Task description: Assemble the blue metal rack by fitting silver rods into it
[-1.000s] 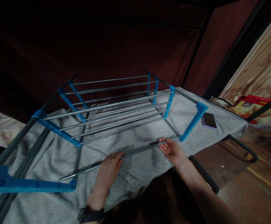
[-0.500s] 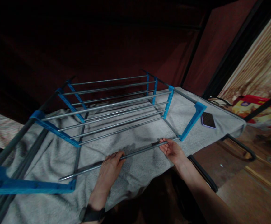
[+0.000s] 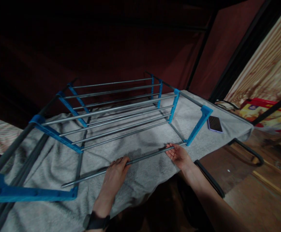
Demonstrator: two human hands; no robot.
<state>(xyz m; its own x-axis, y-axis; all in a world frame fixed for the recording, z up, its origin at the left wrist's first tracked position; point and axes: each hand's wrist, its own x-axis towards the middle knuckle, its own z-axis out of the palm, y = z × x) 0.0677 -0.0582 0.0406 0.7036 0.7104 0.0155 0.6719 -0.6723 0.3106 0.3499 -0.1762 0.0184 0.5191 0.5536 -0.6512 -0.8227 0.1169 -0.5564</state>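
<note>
A thin grey metal rod (image 3: pixel 145 158) runs across the near side of a rack made of grey tubes and blue plastic brackets. My left hand (image 3: pixel 116 170) is wrapped over the rod near its middle. My right hand (image 3: pixel 177 155) grips it from below, palm up, close to its right end. That end meets the foot of the near right blue bracket (image 3: pixel 198 125). The rod's left end lies free beside the tip of the near left blue bracket (image 3: pixel 38 192), apart from it. Several other rods (image 3: pixel 116 111) span the brackets farther back.
A grey cloth (image 3: pixel 140 183) covers the surface under the rack. A phone (image 3: pixel 215 124) lies on it at the right. Black tubular legs (image 3: pixel 210 178) stick out at the front right. A red and yellow package (image 3: pixel 268 114) lies beyond, before a dark red panel (image 3: pixel 121 48).
Both hands keep their hold on the rod, which has hardly moved. The view has shifted very slightly.
</note>
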